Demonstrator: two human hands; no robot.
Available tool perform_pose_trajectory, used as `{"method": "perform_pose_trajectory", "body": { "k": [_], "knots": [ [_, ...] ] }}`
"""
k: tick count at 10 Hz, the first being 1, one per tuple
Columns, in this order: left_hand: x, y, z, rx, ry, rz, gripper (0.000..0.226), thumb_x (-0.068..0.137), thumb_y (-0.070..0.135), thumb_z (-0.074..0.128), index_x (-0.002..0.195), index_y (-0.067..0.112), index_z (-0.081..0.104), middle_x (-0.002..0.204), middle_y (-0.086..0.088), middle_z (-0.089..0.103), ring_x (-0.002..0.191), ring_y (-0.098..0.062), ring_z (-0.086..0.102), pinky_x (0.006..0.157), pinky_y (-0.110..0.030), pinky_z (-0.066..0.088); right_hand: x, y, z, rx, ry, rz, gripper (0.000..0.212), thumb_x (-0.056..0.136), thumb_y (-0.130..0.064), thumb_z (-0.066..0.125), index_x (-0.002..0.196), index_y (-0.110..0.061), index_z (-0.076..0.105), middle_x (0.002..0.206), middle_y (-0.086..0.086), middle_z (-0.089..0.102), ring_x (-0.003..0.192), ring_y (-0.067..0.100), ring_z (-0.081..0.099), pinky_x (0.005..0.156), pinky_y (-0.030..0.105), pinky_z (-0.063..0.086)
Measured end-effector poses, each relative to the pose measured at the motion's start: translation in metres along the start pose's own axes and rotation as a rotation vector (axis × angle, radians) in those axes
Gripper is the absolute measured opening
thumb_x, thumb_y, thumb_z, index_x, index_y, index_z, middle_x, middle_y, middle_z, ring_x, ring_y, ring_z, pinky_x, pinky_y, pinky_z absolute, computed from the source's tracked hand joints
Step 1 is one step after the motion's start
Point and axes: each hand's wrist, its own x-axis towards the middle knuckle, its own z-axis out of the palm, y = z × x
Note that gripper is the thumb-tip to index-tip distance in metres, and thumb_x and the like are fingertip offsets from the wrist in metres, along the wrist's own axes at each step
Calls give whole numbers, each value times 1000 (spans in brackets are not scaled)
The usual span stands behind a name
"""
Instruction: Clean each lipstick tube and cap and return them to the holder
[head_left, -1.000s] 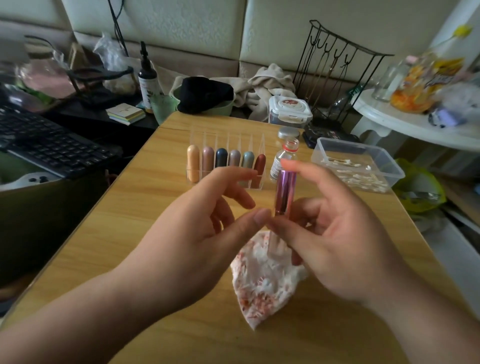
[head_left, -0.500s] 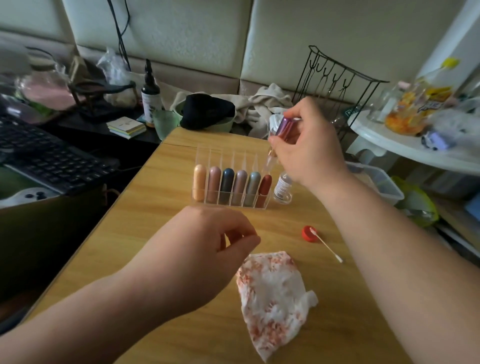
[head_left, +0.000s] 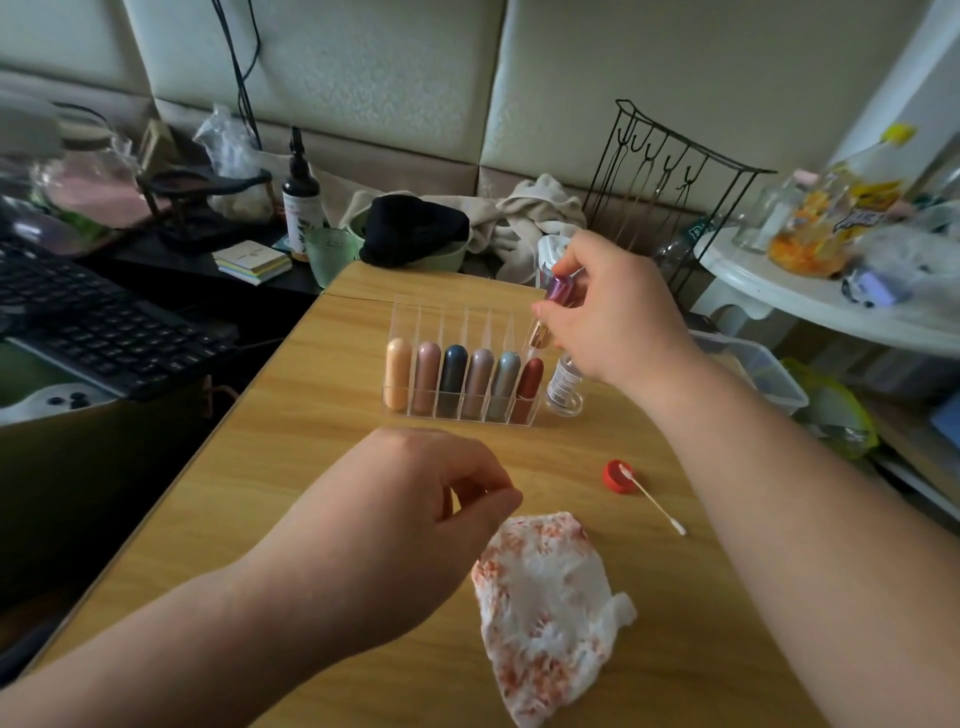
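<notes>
A clear acrylic holder (head_left: 415, 322) stands mid-table with several capped lipsticks in its front slots. My right hand (head_left: 618, 317) grips a pink metallic lipstick tube (head_left: 558, 288), tilted, just above the holder's right end. My left hand (head_left: 410, 509) hovers low over the table in front of the holder, fingers loosely curled, holding nothing. A crumpled tissue (head_left: 545, 603) stained red lies by that hand.
A small clear bottle (head_left: 563, 387) stands right of the holder. Its red cap (head_left: 615, 475) and a cotton swab (head_left: 657, 504) lie on the wood. A plastic tub (head_left: 763, 374) sits at the right edge. A keyboard (head_left: 93, 322) is left of the table.
My right hand carried the pink tube from near the tissue up and away to the holder's right end. My left hand let go of it and sank toward the table.
</notes>
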Motion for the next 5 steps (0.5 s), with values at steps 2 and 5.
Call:
{"method": "perform_pose_trajectory", "body": {
  "k": [2,5],
  "knots": [
    [0,0,1,8,-20,-6,11,90,41,65,85,36,75,74,26,67,81,12,60,67,-4,45,5,-1,5,-125,-98,-7,10,86,-23,74,91,-18,66,76,-7,62,66,14,64,57,24,47],
    [2,-2,-1,7,-29,-77,9,86,41,69,79,37,74,84,39,62,77,11,61,65,-7,47,-11,-4,-9,-153,-93,7,33,90,-32,67,122,-25,66,107,-8,68,88,9,62,72,21,44]
  ]
}}
